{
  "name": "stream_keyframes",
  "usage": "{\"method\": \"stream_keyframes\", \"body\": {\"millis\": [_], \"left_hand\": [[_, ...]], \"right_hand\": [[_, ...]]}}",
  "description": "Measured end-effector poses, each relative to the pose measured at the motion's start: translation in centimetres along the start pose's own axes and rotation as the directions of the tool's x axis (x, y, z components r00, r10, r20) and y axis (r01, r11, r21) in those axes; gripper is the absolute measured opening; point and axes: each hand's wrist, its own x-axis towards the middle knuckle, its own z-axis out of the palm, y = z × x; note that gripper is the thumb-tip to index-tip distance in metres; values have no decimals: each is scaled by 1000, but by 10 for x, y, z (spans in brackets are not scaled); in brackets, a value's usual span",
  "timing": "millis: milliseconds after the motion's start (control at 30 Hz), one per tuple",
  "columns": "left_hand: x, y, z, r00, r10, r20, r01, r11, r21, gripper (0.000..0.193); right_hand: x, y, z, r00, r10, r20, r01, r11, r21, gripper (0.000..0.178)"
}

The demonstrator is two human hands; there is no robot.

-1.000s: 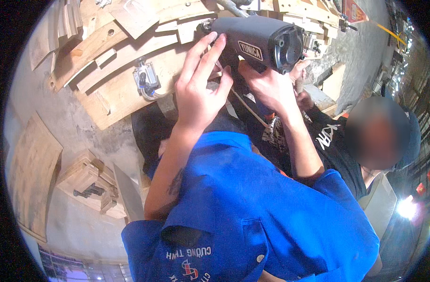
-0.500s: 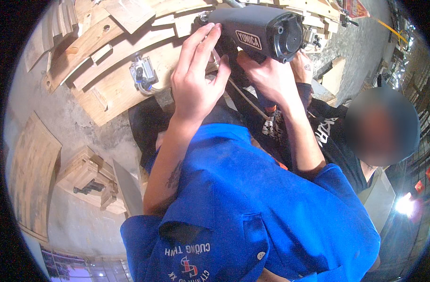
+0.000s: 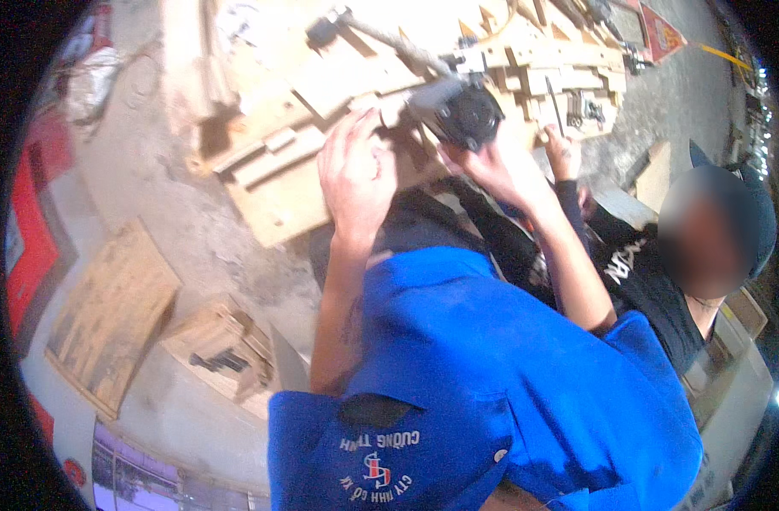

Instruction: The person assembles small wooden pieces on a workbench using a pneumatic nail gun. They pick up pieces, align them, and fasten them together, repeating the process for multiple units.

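My right hand [image 3: 507, 169] is closed around the handle of a dark nail gun [image 3: 456, 111], which is held over the wooden workpiece. Its rounded end cap faces toward me. Left of the gun, my left hand [image 3: 358, 183] is raised, fingers up and loosely apart, with nothing visible in it. Beneath and beyond the gun lies a wooden frame of light boards [image 3: 296, 153], brightly lit and partly washed out. The gun's nose is hidden behind its body.
At the right a co-worker in black stands close, a hand [image 3: 563, 155] raised by a thin dark rod [image 3: 554, 106]. A metal clamp [image 3: 585, 111] sits on the boards. A wooden panel [image 3: 112, 315] and a box-like wood stack [image 3: 223, 349] lie at the left.
The view has swung, so my body and the bench appear shifted. The nail gun now looks smaller and farther from me, still in my right hand. The co-worker's hand now shows beside a rod.
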Motion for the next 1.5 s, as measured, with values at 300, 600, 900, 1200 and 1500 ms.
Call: {"method": "stream_keyframes", "body": {"millis": [300, 600, 900, 1200, 1500], "left_hand": [[80, -70, -35, 967, -43, 250, -62, 916, 396, 119], [147, -25, -8, 774, -214, 596, -338, 656, 675, 110], [56, -4, -122, 966, -239, 101, 212, 952, 222, 109], [-74, -69, -91, 717, -564, -409, 541, 821, -183, 109], [-92, -128, -50, 693, -495, -524, 572, 820, -18, 111]], "right_hand": [[-61, 22, -5, 989, 33, -147, -3, 980, 200, 34], [-69, 33, 11, 987, 134, -87, -108, 961, 254, 35], [-73, 22, 13, 991, 136, -5, -129, 954, 271, 31], [-57, -11, 8, 990, -135, -50, 141, 978, 157, 32], [-51, -36, 16, 991, -17, 133, 6, 997, 80, 39]]}}
